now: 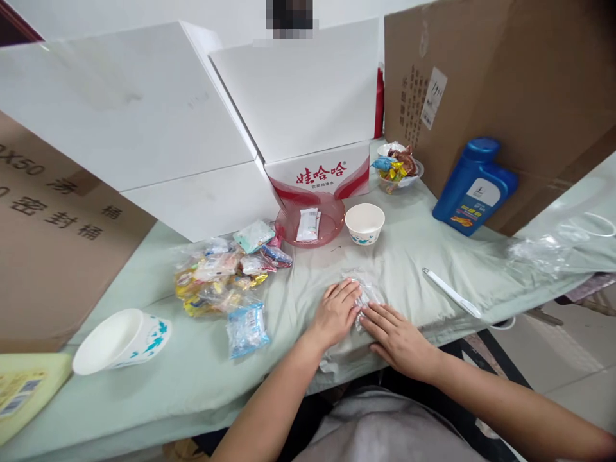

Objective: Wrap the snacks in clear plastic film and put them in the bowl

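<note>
My left hand (335,309) lies palm down with fingers stretched over a crumpled piece of clear plastic (367,292), perhaps a bag. From the other side, my right hand (398,337) rests flat on the same plastic, its fingers extended. The two sets of fingertips almost meet over it. Just beyond stands a white paper bowl (364,224) with a blue-green print. A pink translucent dish (332,231) holds white sachets (308,224). Left of my hands is a pile of wrapped snacks (216,273), with a blue-and-clear packet (247,329) before it.
A tilted paper bowl (106,340) and a yellow container (29,391) are at the left. On the right are a white cutter-like tool (451,292), a blue bottle (474,189), clear plastic (543,250) and a bowl of wrapped sweets (398,170). White boxes (298,96) and cardboard (500,83) border the cloth-covered table (178,398).
</note>
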The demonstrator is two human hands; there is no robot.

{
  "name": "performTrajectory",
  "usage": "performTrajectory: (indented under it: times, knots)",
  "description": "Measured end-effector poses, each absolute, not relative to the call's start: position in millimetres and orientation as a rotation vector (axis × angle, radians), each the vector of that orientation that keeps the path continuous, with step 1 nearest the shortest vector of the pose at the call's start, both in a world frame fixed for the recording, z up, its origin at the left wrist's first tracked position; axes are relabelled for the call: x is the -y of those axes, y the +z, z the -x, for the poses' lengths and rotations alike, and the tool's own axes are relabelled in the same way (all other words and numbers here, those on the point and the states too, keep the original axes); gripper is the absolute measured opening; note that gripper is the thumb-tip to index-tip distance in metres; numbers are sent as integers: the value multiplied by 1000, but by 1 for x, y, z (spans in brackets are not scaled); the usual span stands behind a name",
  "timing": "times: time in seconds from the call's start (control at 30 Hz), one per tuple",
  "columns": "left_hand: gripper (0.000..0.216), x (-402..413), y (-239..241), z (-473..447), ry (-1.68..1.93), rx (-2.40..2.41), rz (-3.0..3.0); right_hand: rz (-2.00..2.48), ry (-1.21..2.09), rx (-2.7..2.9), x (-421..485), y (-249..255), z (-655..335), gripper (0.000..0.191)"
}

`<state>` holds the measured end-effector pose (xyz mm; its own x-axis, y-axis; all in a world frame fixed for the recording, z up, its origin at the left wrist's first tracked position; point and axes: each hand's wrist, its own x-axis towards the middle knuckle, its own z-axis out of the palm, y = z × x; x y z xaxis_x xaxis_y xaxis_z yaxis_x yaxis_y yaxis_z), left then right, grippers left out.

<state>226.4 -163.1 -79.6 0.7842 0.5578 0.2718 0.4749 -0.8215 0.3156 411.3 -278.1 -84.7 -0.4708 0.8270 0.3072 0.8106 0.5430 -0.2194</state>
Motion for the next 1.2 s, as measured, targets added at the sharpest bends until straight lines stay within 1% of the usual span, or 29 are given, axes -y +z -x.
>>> performTrajectory:
  times: [0.1,0.27,0.33,0.4,0.5,0.63,0.77,0.83,0.97,1.07,1.13,1.2]
  knots:
    - [32,166,-79,-224,553,-741,-2729,1322,102,2311,284,-80,-414,32]
    - [20,169,-74,-223,655,-651,-2674,1303,66,2266,277,-71,-414,18]
    - [16,168,-74,-223,706,-658,-2653,1260,48,2274,272,-65,-413,15]
    - [17,166,-77,-222,745,-666,-2628,1221,79,2297,265,-58,-413,16]
    - [26,163,-84,-221,796,-649,-2557,1273,157,2323,247,-46,-414,20]
    - [43,159,-93,-218,893,-759,-2467,1626,186,2280,210,-38,-416,22]
    - [60,159,-95,-217,893,-808,-2457,1891,147,2272,179,-46,-413,22]
    - [57,160,-93,-217,862,-761,-2482,1911,133,2267,172,-54,-411,22]
    - [39,160,-86,-221,815,-724,-2529,1932,97,2238,167,-59,-415,22]
    - [36,161,-84,-223,825,-789,-2515,1955,40,2174,167,-54,-424,23]
    - [36,161,-84,-224,834,-789,-2506,1872,1,2146,171,-54,-427,27]
    - [35,161,-85,-224,853,-772,-2496,1646,8,2215,179,-61,-424,32]
